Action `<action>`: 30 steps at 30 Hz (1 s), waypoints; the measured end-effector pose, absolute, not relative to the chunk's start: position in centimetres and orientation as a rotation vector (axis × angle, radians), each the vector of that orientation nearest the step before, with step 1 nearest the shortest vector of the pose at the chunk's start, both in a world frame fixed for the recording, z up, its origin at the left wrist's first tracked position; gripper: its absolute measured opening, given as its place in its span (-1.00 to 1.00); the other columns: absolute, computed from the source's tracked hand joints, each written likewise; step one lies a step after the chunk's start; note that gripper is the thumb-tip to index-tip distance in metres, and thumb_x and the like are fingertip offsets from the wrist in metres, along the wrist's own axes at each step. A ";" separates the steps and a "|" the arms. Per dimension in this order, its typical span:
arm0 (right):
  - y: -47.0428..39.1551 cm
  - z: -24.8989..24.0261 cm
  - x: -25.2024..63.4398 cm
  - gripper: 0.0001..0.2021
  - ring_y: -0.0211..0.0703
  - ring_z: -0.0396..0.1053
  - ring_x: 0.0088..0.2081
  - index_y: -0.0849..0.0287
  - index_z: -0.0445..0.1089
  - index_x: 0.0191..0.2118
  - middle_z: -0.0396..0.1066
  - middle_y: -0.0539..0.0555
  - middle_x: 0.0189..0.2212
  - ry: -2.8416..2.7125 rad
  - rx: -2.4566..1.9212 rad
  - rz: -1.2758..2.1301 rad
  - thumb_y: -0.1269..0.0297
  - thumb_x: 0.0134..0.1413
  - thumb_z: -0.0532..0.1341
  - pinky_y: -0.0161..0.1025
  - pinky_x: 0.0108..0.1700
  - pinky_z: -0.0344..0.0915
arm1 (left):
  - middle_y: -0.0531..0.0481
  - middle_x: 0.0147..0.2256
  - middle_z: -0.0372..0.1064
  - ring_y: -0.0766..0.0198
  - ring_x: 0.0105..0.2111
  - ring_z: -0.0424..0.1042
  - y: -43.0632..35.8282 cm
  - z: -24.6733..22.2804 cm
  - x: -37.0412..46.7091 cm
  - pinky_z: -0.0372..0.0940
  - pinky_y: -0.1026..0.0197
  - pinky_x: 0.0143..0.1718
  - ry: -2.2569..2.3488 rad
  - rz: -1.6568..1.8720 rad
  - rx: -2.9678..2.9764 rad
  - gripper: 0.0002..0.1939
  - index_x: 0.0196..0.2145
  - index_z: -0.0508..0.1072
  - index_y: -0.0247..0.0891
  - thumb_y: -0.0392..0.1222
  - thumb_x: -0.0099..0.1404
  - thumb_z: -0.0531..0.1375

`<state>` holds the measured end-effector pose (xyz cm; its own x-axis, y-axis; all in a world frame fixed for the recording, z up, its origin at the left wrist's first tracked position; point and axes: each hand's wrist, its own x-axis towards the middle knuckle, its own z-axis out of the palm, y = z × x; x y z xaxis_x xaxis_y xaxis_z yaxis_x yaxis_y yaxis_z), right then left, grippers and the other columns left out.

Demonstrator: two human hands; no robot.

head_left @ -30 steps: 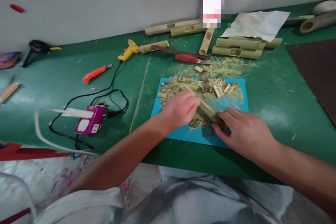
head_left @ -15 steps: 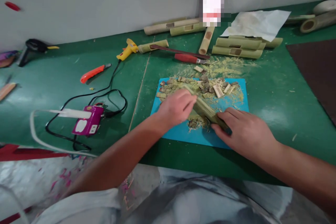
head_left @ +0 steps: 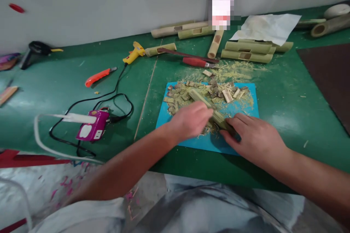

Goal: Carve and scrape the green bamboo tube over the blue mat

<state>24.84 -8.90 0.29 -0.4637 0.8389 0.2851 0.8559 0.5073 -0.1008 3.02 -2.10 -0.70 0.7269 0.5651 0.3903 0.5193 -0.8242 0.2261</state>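
Observation:
A green bamboo tube (head_left: 199, 97) lies slanted over a blue sheet (head_left: 251, 105), its far end up and to the left. My right hand (head_left: 255, 136) is closed round the near end of the tube. Curled in a tight pinch, my left hand (head_left: 193, 119) rests against the tube's middle; whatever its fingers hold is hidden. Bamboo chips (head_left: 179, 96) and fine shavings are scattered on the sheet around the tube.
Behind the sheet lie a red-handled knife (head_left: 194, 62), a long flat strip (head_left: 177, 52) and cut bamboo tubes (head_left: 247, 56). To the left are a yellow glue gun (head_left: 133, 54), an orange cutter (head_left: 98, 77) and a purple power adapter (head_left: 94, 125) with cables.
My left hand has slid along the bamboo tube, down and to the right toward my right hand, uncovering the tube's far end. The right hand keeps its grip.

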 end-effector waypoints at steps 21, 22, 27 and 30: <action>-8.9 0.4 24.9 -0.75 -0.19 0.32 -0.47 0.22 0.45 -0.34 0.43 0.06 -0.45 -2.447 -1.416 -0.090 0.17 0.21 0.14 -0.21 -0.40 0.10 | -0.09 -0.38 0.38 0.24 -0.34 0.36 -2.1 -0.8 2.8 0.29 0.20 -0.30 1.014 0.766 2.845 -0.72 -0.27 0.44 -0.34 -0.25 0.46 -0.04; -8.9 0.4 24.9 -0.76 -0.19 0.31 -0.48 0.22 0.45 -0.34 0.42 0.06 -0.46 -2.454 -1.410 -0.091 0.18 0.21 0.14 -0.21 -0.40 0.10 | -0.08 -0.39 0.37 0.24 -0.35 0.35 -2.2 -0.7 2.8 0.28 0.21 -0.32 0.976 0.715 2.861 -0.71 -0.27 0.44 -0.33 -0.25 0.46 -0.06; -9.0 0.5 24.9 -0.76 -0.20 0.31 -0.48 0.23 0.46 -0.34 0.42 0.06 -0.46 -2.452 -1.426 -0.077 0.19 0.21 0.14 -0.21 -0.41 0.10 | -0.05 -0.40 0.36 0.27 -0.36 0.35 -2.3 -0.4 3.2 0.27 0.23 -0.33 0.950 0.662 2.865 -0.70 -0.29 0.44 -0.31 -0.24 0.46 -0.06; -8.9 0.6 24.8 -0.75 -0.19 0.33 -0.46 0.22 0.45 -0.36 0.43 0.07 -0.44 -2.465 -1.446 -0.044 0.18 0.21 0.13 -0.21 -0.40 0.10 | -0.07 -0.42 0.35 0.26 -0.38 0.34 -2.4 -0.3 3.4 0.27 0.22 -0.34 0.998 0.727 2.881 -0.68 -0.34 0.43 -0.32 -0.25 0.46 -0.07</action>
<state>24.83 -8.93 0.63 -0.4583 0.8509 0.2566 0.8595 0.4979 -0.1159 3.35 -2.44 -0.26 0.6895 0.5870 0.4242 0.5838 -0.7971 0.1542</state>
